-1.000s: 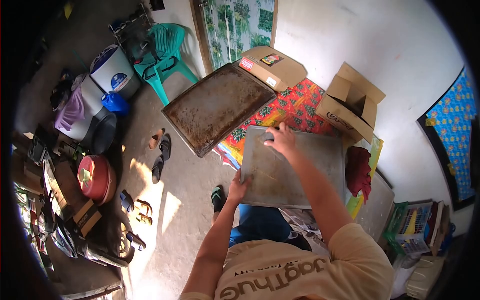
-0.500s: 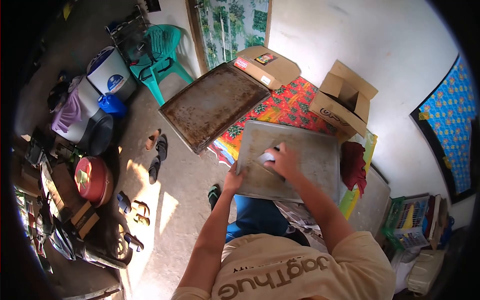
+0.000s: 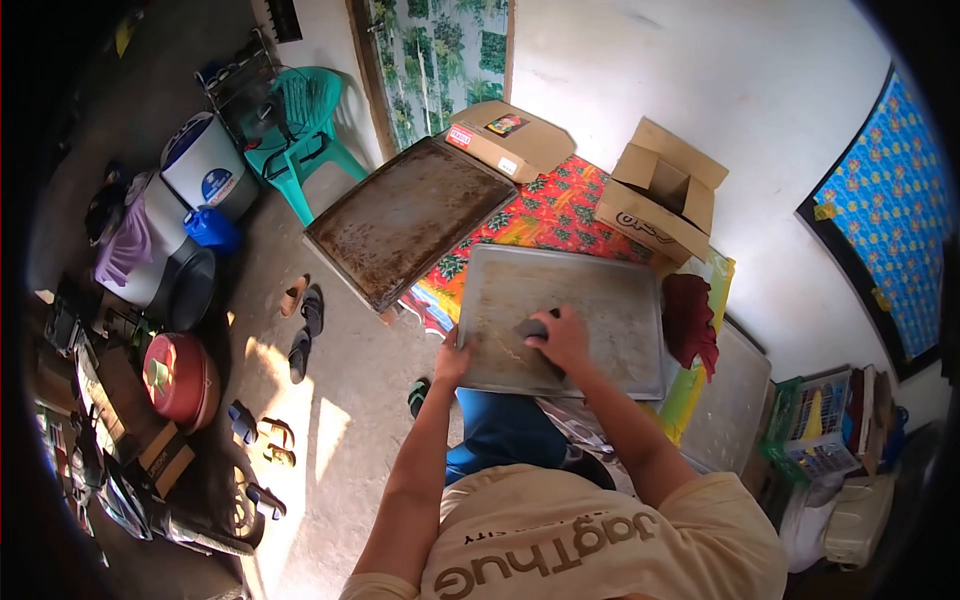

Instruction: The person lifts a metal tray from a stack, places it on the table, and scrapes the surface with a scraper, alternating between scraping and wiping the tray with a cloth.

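Right now the right hand [image 3: 562, 338] is closed around a small dark pad [image 3: 530, 328], pressing it to the face of the gray tray [image 3: 610, 300], somewhat below the tray's middle. The left hand [image 3: 453, 362] grips that tray's left edge, to the left of the right hand and slightly lower. Ahead of the left hand, the browned tray [image 3: 410, 220] lies tilted across the view, partly over the red patterned cloth [image 3: 560, 210]. Farther ahead of both hands, a flat carton [image 3: 530, 145] sits by the browned tray's far corner. Ahead and right of the right hand stands an open carton [image 3: 640, 225]; directly right, beside the gray tray, hangs a dark red cloth [image 3: 690, 325].
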`<state>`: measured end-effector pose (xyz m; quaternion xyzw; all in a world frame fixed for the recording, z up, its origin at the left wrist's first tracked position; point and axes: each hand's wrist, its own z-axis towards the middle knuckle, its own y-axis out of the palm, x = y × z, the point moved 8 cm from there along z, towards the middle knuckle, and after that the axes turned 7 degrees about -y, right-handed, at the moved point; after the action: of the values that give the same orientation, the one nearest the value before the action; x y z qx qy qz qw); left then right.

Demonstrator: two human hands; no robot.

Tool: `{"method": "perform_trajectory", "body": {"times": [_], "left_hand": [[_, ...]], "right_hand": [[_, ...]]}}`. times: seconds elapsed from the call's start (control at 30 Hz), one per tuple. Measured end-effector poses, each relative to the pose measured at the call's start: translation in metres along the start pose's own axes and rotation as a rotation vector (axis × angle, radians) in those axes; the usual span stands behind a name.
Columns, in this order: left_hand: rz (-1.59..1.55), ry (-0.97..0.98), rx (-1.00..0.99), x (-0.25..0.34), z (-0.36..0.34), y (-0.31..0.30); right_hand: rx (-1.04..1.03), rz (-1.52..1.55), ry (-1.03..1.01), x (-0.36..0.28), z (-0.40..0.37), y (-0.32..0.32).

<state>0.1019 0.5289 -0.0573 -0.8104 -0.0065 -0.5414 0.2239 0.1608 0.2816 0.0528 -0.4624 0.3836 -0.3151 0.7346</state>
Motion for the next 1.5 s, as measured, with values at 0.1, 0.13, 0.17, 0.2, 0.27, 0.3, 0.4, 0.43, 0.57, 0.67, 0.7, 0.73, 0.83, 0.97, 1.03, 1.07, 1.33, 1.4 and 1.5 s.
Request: {"method": "perform_trajectory", "body": {"times": [0.1,0.13,0.17,0.2,0.27,0.3,0.4,0.43,0.57,0.67,0.7,0.73,0.83,0.97,1.03,1.07,1.33,1.4,1.5], "left_hand": [[0.027,0.027,0.029,-0.009,0.006,0.001],[0.032,0.04,0.041,-0.012,0.007,0.001],[0.02,0.041,0.035,-0.011,0.006,0.001],[0.006,0.042,0.028,-0.008,0.004,0.0],[-0.028,0.044,0.017,-0.001,-0.001,0.0],[-0.047,0.042,0.015,0.001,-0.003,-0.001],[-0.045,0.023,0.007,0.002,-0.004,-0.003],[-0.034,0.016,0.003,0.002,-0.003,-0.002],[0.012,0.011,0.033,0.008,-0.006,-0.005],[-0.014,0.066,0.026,-0.008,0.007,0.0],[0.002,0.071,0.036,-0.007,0.007,-0.002],[-0.008,0.055,0.019,-0.007,0.006,-0.002],[-0.004,0.024,0.011,-0.001,-0.002,-0.002],[-0.001,0.016,0.048,0.0,-0.009,0.0],[0.012,0.039,0.057,-0.007,-0.004,0.003],[0.017,0.048,0.064,-0.012,-0.002,0.003],[-0.023,0.008,0.042,0.003,-0.018,0.0],[-0.062,0.009,0.033,0.004,-0.023,0.0],[-0.098,0.006,0.008,0.002,-0.021,0.003]], "right_hand": [[0.045,-0.064,0.284,0.075,-0.014,-0.025],[0.045,-0.109,0.389,0.107,-0.025,-0.033],[0.044,-0.156,0.496,0.137,-0.038,-0.041],[0.017,-0.198,0.578,0.157,-0.053,-0.052],[-0.007,-0.243,0.717,0.186,-0.076,-0.066],[-0.006,-0.244,0.774,0.194,-0.084,-0.072],[-0.01,-0.247,0.838,0.197,-0.094,-0.068],[-0.011,-0.248,0.842,0.187,-0.09,-0.066],[0.001,-0.195,0.57,0.108,-0.05,-0.039],[-0.073,-0.166,0.399,0.065,-0.033,-0.019],[-0.081,-0.178,0.333,0.058,-0.028,-0.014],[-0.08,-0.186,0.408,0.077,-0.027,-0.015],[-0.048,-0.28,0.664,0.156,-0.029,-0.045],[0.002,-0.295,0.781,0.18,-0.042,-0.055],[-0.016,-0.26,0.707,0.153,-0.034,-0.04],[-0.037,-0.221,0.645,0.128,-0.03,-0.023],[-0.054,-0.05,0.416,0.029,-0.028,-0.002],[-0.012,-0.167,0.498,0.069,-0.042,-0.021],[0.04,-0.258,0.626,0.12,-0.067,-0.045]]}}
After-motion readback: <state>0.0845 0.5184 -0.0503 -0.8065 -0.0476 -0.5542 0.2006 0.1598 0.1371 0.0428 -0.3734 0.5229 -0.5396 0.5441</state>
